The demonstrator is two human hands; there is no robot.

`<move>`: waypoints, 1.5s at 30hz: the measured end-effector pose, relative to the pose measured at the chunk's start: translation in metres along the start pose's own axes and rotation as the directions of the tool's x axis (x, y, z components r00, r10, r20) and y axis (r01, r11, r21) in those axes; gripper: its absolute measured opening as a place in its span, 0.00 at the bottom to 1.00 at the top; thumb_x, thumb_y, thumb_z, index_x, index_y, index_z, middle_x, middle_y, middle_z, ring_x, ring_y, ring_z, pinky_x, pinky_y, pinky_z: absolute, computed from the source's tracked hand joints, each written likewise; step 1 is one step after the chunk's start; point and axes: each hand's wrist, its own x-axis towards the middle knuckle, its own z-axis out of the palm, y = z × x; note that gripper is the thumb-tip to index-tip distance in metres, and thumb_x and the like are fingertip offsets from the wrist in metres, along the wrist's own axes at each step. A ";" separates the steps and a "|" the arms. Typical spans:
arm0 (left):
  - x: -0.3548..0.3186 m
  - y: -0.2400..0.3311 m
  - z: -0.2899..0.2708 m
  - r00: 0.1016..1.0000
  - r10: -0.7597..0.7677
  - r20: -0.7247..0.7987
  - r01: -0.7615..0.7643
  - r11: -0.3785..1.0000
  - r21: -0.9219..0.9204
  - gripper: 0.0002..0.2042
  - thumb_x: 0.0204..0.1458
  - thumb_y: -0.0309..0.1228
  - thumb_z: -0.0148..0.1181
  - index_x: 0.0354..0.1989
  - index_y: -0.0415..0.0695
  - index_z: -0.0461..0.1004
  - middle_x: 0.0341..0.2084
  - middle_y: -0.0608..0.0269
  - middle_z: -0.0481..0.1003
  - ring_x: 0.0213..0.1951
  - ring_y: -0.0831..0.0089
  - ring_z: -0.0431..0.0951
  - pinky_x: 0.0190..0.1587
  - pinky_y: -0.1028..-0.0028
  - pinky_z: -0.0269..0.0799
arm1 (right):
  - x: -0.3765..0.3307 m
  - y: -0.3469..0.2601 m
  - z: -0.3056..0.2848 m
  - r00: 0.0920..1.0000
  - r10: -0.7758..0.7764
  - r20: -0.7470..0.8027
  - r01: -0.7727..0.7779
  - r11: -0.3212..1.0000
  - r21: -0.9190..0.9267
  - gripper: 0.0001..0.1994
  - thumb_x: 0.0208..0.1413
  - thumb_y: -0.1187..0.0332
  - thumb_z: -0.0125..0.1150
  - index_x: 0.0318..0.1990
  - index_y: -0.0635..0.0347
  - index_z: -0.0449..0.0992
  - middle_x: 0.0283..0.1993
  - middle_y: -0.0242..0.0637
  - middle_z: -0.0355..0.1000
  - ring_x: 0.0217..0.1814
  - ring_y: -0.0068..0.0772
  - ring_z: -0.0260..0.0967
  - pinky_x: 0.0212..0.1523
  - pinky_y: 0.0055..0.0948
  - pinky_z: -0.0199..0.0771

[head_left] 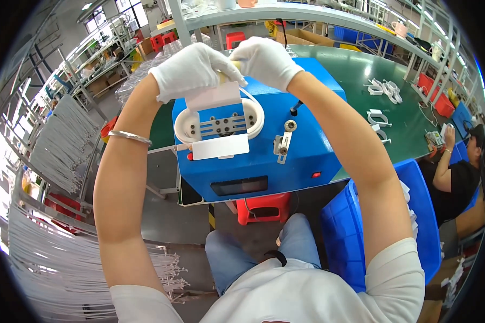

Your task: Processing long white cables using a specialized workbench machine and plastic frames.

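Note:
A blue machine (307, 134) stands in front of me with a dark display (240, 186) on its front. On its top a white oval plastic ring (257, 119) surrounds a slotted metal fixture (225, 125). Flat white plates lie at the ring's far side (214, 97) and near side (221, 147). Both my hands wear white gloves above the far side. My left hand (188, 70) is closed at the far plate, and my right hand (267, 62) is closed beside it. A pale yellowish thing shows partly between them; its kind is hidden. A small metal bracket (283, 142) sits right of the ring.
White plastic parts (383, 90) and white clips (379, 116) lie on the green table (355, 67) to the right. A blue bin (342, 231) holding white pieces stands by my right arm. Another person (455, 177) works at far right. Racks of white rods (64, 145) line the left.

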 end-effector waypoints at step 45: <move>-0.076 0.005 0.052 0.852 -0.175 -0.493 0.333 0.908 0.253 0.20 0.45 0.27 0.60 0.49 0.39 0.67 0.31 0.45 0.76 0.35 0.52 0.78 0.40 0.61 0.75 | -0.025 -0.083 -0.033 0.969 0.028 0.244 -0.136 0.888 0.439 0.06 0.51 0.77 0.59 0.37 0.64 0.77 0.34 0.33 0.71 0.37 0.24 0.67 0.42 0.22 0.69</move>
